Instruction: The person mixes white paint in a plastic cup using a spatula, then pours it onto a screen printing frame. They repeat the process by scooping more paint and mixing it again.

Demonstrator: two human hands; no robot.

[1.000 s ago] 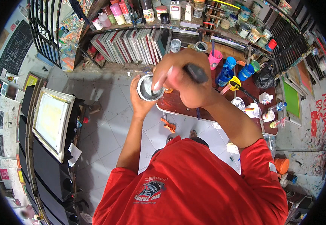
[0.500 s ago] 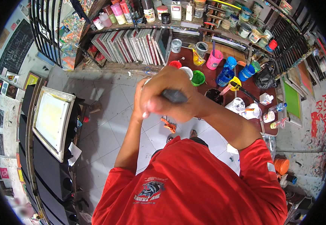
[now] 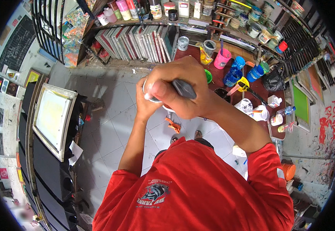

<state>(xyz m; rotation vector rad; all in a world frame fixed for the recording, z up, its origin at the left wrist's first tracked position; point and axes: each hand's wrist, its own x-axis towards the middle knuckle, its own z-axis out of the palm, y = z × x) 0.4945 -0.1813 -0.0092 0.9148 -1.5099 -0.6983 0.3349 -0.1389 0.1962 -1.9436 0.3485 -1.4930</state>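
Both my hands are raised close together in the middle of the view. My right hand (image 3: pixel 175 73) is closed in a fist around a tool with a thick dark grey handle (image 3: pixel 184 89); the handle's end sticks out of the grip and its working end is hidden. Just behind and to its left, my left hand (image 3: pixel 143 106) is wrapped round a small pale container (image 3: pixel 154 99). Only a bit of the container's rim shows between my hands; its contents are out of sight.
At the right, a dark red table (image 3: pixel 260 90) bears paint pots, a pink cup (image 3: pixel 222 58), a blue tub (image 3: pixel 232 78) and bottles. Framed screens (image 3: pixel 136 44) stand in a rack at the back. Left, a framed screen (image 3: pixel 54 117) lies over black panels. An orange object (image 3: pixel 173 126) lies below my hands.
My right fist was blurred by motion and is now sharper, tilted a little differently, with more of the dark handle showing. A bit of the container's rim has come into sight.
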